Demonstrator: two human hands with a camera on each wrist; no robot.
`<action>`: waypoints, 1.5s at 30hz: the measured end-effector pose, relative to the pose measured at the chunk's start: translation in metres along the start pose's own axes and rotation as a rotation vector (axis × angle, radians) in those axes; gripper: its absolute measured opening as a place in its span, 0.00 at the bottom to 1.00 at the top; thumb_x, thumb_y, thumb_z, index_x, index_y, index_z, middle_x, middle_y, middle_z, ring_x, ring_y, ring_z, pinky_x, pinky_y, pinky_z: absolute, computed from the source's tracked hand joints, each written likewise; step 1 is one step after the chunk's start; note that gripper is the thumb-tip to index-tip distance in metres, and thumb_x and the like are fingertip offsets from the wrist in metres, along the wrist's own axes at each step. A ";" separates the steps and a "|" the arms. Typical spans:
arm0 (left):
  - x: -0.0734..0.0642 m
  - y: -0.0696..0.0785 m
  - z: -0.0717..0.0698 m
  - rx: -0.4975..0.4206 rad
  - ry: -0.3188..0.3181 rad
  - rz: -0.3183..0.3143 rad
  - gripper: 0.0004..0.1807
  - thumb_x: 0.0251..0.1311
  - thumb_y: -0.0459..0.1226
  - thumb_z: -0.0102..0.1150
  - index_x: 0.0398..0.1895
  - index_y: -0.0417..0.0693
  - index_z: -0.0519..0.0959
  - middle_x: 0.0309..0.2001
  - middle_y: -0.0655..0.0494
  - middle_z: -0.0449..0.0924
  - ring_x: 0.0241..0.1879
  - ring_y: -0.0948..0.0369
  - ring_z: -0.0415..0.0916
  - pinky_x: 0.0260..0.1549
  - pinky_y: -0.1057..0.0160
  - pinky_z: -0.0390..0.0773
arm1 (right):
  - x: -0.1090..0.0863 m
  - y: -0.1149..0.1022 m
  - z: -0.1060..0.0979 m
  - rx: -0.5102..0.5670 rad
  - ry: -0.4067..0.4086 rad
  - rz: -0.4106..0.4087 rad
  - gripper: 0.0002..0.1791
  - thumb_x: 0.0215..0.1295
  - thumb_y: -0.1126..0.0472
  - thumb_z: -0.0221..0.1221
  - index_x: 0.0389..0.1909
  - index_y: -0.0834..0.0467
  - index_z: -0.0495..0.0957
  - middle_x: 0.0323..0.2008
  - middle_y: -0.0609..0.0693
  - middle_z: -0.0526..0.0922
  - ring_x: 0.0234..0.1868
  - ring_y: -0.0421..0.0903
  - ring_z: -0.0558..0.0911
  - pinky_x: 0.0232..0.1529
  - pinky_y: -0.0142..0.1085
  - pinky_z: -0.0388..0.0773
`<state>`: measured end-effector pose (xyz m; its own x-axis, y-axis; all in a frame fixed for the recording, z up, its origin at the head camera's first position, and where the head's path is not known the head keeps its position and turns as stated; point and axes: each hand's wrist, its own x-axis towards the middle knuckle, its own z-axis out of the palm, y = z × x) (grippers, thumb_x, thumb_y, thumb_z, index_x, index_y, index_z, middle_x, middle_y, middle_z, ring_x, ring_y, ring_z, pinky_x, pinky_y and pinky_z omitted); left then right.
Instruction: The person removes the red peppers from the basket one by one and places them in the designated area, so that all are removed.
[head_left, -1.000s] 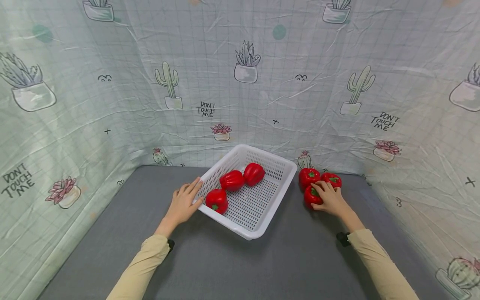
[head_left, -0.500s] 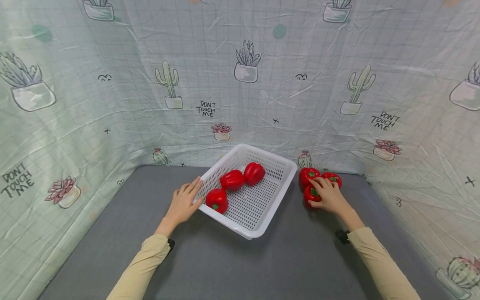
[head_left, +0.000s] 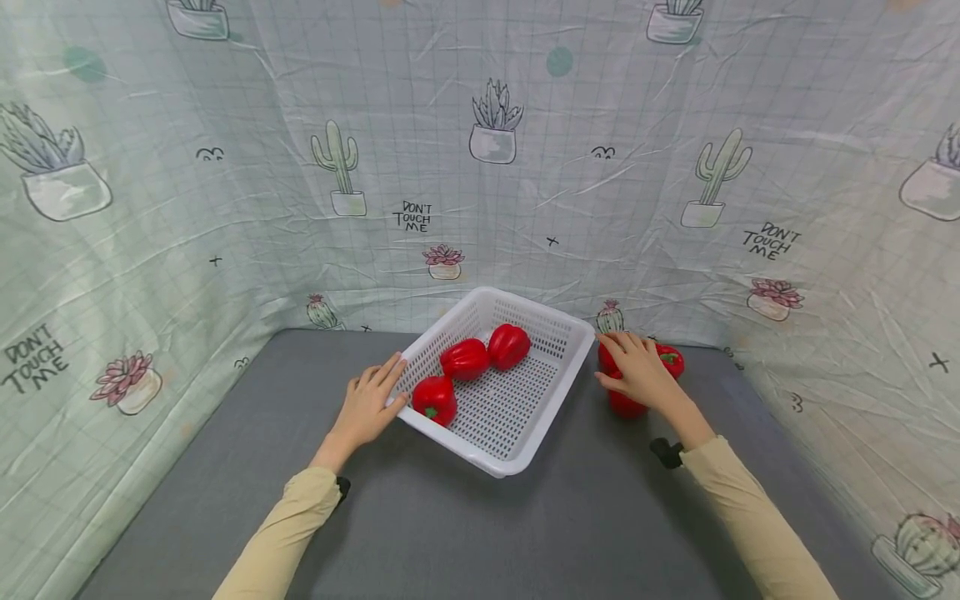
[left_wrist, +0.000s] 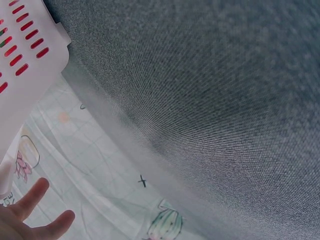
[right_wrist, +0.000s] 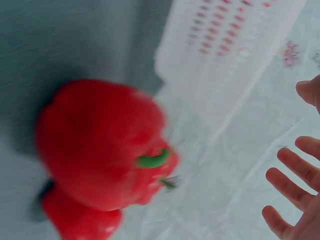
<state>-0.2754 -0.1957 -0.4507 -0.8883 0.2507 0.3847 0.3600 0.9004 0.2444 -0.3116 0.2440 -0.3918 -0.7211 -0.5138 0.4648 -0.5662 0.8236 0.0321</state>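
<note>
Peppers [head_left: 626, 404] cluster at the basket's [head_left: 558, 379] 3 o'clock; right hand [head_left: 637, 373] hovers over them, fingers spread (gripping nothing). Left hand [head_left: 367, 408] rests flat against the basket's 9 o'clock rim.

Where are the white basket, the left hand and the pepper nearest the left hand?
white basket [head_left: 517, 463]: head view, on its bare near rim.
left hand [head_left: 365, 409]: head view, on the back of the hand.
pepper nearest the left hand [head_left: 434, 398]: head view, on its red side, inside the basket.
</note>
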 end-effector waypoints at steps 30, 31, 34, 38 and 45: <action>0.000 0.000 -0.001 0.006 0.010 0.005 0.30 0.59 0.45 0.48 0.65 0.50 0.60 0.67 0.50 0.57 0.57 0.46 0.62 0.48 0.37 0.60 | 0.083 -0.073 -0.024 0.081 0.089 -0.123 0.35 0.52 0.54 0.61 0.60 0.61 0.63 0.54 0.59 0.69 0.55 0.56 0.67 0.52 0.54 0.61; 0.000 0.000 0.000 0.008 0.016 0.006 0.30 0.58 0.45 0.49 0.65 0.49 0.60 0.67 0.50 0.57 0.56 0.46 0.62 0.48 0.37 0.60 | 0.087 -0.075 -0.024 0.089 0.091 -0.123 0.34 0.53 0.54 0.61 0.61 0.61 0.63 0.55 0.59 0.69 0.55 0.56 0.67 0.52 0.54 0.61; 0.000 0.000 0.000 0.008 0.024 0.010 0.30 0.58 0.46 0.48 0.65 0.49 0.60 0.66 0.50 0.58 0.56 0.46 0.62 0.48 0.38 0.61 | 0.098 -0.082 -0.022 0.112 0.089 -0.114 0.34 0.54 0.53 0.60 0.61 0.61 0.62 0.55 0.59 0.69 0.55 0.55 0.67 0.53 0.53 0.61; 0.000 0.000 0.001 0.005 0.015 0.010 0.30 0.59 0.46 0.47 0.65 0.49 0.60 0.67 0.50 0.57 0.57 0.47 0.62 0.48 0.38 0.60 | 0.113 -0.090 -0.017 0.139 0.068 -0.095 0.34 0.56 0.53 0.58 0.62 0.60 0.61 0.56 0.58 0.68 0.57 0.55 0.65 0.54 0.53 0.60; 0.000 0.001 -0.001 0.005 0.011 0.009 0.30 0.59 0.45 0.49 0.65 0.49 0.60 0.67 0.50 0.57 0.57 0.47 0.62 0.48 0.38 0.60 | 0.141 -0.100 -0.004 0.172 0.038 -0.051 0.33 0.58 0.51 0.55 0.63 0.59 0.59 0.57 0.57 0.66 0.58 0.54 0.64 0.54 0.51 0.59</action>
<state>-0.2747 -0.1955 -0.4497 -0.8820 0.2547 0.3965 0.3663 0.8999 0.2367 -0.3546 0.0900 -0.3259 -0.6759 -0.5418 0.4996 -0.6639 0.7420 -0.0935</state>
